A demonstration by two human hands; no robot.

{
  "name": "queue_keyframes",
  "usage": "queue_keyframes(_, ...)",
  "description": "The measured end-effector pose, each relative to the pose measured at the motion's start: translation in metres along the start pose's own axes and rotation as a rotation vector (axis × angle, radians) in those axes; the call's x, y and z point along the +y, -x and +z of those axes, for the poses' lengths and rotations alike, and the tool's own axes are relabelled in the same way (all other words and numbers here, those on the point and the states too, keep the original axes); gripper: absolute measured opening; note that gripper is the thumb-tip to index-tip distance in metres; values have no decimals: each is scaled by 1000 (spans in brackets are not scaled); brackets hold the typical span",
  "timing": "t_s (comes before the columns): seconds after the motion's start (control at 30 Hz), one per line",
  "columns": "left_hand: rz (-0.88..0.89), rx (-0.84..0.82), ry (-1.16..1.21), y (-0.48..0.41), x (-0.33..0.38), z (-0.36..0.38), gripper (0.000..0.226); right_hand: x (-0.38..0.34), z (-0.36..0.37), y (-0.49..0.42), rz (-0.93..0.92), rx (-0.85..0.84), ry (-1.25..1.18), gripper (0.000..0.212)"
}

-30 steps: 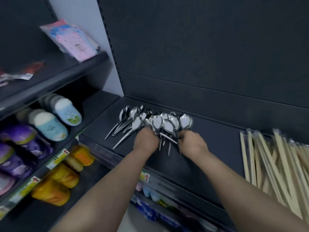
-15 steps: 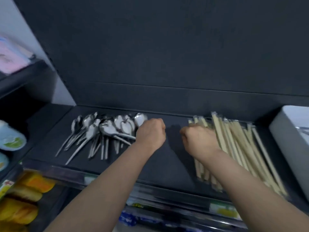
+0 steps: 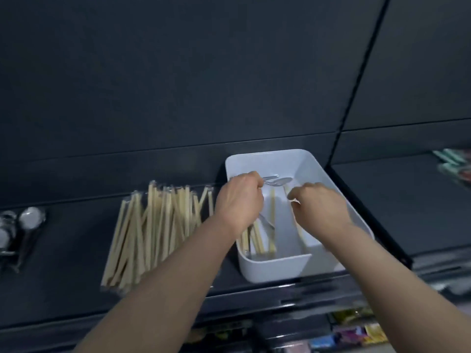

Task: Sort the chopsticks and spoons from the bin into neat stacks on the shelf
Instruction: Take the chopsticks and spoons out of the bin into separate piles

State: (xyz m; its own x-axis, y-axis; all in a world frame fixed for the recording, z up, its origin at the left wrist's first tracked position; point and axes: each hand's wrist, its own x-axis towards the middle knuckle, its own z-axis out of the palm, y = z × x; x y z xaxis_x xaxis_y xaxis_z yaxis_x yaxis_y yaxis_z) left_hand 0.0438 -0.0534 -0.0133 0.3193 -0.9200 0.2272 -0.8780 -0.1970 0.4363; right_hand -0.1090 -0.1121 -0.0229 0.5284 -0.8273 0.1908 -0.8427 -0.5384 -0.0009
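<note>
Both hands reach into the white bin (image 3: 277, 270) on the shelf (image 3: 76, 276).
The left hand (image 3: 238, 202) curls its fingers round a spoon (image 3: 279, 181) handle. The right hand (image 3: 322, 208) curls above loose chopsticks (image 3: 258, 238) inside; I cannot tell whether it grips any. A chopstick stack (image 3: 158, 230) lies beside the bin, with a spoon pile (image 3: 30, 217) far left.

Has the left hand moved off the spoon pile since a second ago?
Yes. The left hand has gone right, past the chopstick stack, from the spoon pile into the bin, where it grips a spoon.
</note>
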Motion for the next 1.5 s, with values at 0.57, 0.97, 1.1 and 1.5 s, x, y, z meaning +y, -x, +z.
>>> queue_keyframes(0.57,-298,-414,-316,-20,57,91,22,77,31,1,-236,-169,26,26)
queue_keyframes(0.97,-476,-149,155,-22,41,60,9,36,35,-34,25,-541,-167,50)
queue_keyframes(1.1,-508,-125,209,-17,26,65,17,39,43,-33,104,-571,-280,44)
queue_keyframes(1.5,-481,-135,249,-23,24,76,8,48,38,-32,131,-486,-106,32)
